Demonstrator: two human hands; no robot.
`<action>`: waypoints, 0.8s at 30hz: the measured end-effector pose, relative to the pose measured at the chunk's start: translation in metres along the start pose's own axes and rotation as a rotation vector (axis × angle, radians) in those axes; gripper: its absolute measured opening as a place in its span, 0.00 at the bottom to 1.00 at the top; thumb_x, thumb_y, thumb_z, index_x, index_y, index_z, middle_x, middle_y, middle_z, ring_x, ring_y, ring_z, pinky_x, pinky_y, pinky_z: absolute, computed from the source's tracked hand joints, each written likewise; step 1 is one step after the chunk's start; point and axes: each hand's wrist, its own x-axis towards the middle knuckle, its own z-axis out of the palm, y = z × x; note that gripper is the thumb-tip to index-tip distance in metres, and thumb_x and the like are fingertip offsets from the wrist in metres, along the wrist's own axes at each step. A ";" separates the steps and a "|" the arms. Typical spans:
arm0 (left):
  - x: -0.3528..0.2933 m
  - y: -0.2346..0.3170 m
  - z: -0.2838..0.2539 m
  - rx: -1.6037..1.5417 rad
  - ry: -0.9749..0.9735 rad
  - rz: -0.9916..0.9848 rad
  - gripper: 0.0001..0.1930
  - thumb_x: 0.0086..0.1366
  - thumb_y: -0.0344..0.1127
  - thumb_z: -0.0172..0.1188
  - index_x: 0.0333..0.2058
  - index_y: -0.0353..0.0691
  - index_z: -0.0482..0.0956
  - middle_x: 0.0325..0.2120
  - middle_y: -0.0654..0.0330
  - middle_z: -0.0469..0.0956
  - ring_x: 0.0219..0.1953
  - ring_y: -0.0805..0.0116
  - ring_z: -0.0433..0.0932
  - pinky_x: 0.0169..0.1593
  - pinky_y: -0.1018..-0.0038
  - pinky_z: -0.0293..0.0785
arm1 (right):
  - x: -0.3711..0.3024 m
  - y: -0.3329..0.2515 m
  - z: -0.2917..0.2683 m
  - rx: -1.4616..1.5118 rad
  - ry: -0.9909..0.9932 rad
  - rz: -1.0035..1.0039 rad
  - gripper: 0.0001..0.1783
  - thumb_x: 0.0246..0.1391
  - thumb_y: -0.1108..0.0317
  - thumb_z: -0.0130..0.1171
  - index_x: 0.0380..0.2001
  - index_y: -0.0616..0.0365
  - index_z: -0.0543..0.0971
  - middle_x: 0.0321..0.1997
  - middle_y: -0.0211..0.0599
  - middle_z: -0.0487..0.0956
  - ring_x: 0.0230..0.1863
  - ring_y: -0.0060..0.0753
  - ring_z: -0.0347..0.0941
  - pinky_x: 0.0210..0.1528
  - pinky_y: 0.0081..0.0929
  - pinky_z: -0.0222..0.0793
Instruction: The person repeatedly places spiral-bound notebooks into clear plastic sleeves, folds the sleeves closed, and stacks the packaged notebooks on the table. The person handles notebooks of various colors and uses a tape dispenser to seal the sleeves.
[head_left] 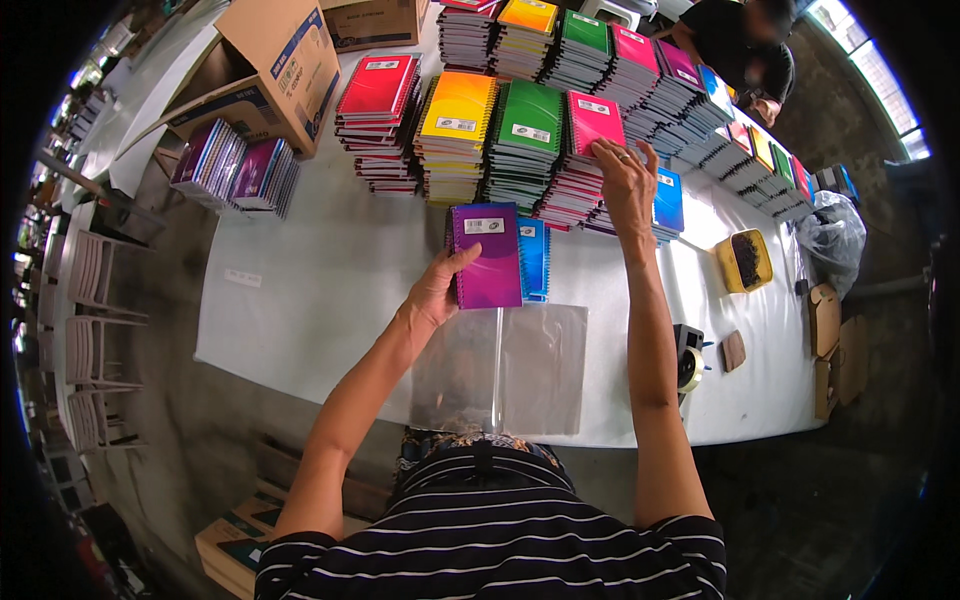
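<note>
Nearest, a black shirt with white stripes (490, 535) fills the lower edge, and beyond it the white surface (300, 290) begins. Close to its front edge lies a clear plastic sleeve (545, 370), spread flat with a fold line down its middle. To the right of it, partly behind the right forearm, stands a black tape dispenser (688, 345), with a small brown block (734, 351) just beside it.

Past the sleeve, the left hand (434, 288) grips a purple spiral notebook (492, 268), thumb across the cover and fingers underneath. A blue notebook (536, 262) pokes out behind its right side; whether that one is held too, I can't tell. Over to the right sits a yellow tub (724, 262) of dark bits.

Further out, the right hand (628, 190) bends its fingers onto the top of the pink stack (592, 115); whether they pinch a notebook is unclear. Leftward in the same row stand the green stack (528, 120), the yellow stack (458, 105) and the red stack (375, 90). At far left, purple notebooks in bundles (210, 165) rest before an open cardboard box (290, 80). More coloured stacks (585, 35) run behind, and a person in dark clothes (735, 45) is beyond them.
</note>
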 end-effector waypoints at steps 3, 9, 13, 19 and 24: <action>0.013 0.003 -0.003 -0.058 -0.059 -0.039 0.35 0.59 0.53 0.66 0.59 0.42 0.66 0.52 0.57 0.74 0.53 0.64 0.76 0.55 0.62 0.75 | 0.009 0.000 -0.024 0.206 0.134 0.051 0.15 0.50 0.81 0.59 0.41 0.54 0.83 0.43 0.31 0.84 0.48 0.30 0.79 0.64 0.38 0.59; 0.004 0.002 0.014 -0.030 -0.120 -0.022 0.43 0.60 0.65 0.57 0.64 0.42 0.58 0.58 0.54 0.69 0.58 0.62 0.72 0.58 0.61 0.74 | 0.030 -0.033 -0.071 1.588 -0.218 -0.117 0.20 0.53 0.55 0.60 0.32 0.66 0.81 0.40 0.48 0.82 0.52 0.51 0.75 0.60 0.47 0.65; -0.002 0.000 0.003 -0.170 -0.127 -0.091 0.39 0.59 0.59 0.62 0.62 0.41 0.62 0.54 0.55 0.72 0.54 0.63 0.75 0.56 0.63 0.76 | 0.023 -0.070 -0.023 1.402 -0.493 -0.132 0.17 0.32 0.87 0.52 0.29 0.66 0.81 0.43 0.44 0.82 0.53 0.44 0.76 0.57 0.39 0.70; -0.014 0.023 -0.001 -0.067 -0.016 -0.045 0.30 0.55 0.41 0.70 0.55 0.40 0.69 0.45 0.58 0.77 0.47 0.65 0.79 0.49 0.65 0.80 | 0.036 -0.082 0.003 0.714 -0.243 0.097 0.19 0.44 0.84 0.57 0.41 0.58 0.82 0.53 0.39 0.79 0.55 0.41 0.75 0.61 0.39 0.66; -0.010 0.028 0.005 -0.013 -0.013 0.054 0.43 0.54 0.63 0.65 0.60 0.40 0.64 0.50 0.56 0.75 0.51 0.65 0.76 0.51 0.65 0.79 | 0.030 -0.059 0.034 0.222 -0.060 -0.057 0.17 0.50 0.78 0.58 0.44 0.55 0.82 0.51 0.37 0.81 0.56 0.39 0.75 0.70 0.46 0.54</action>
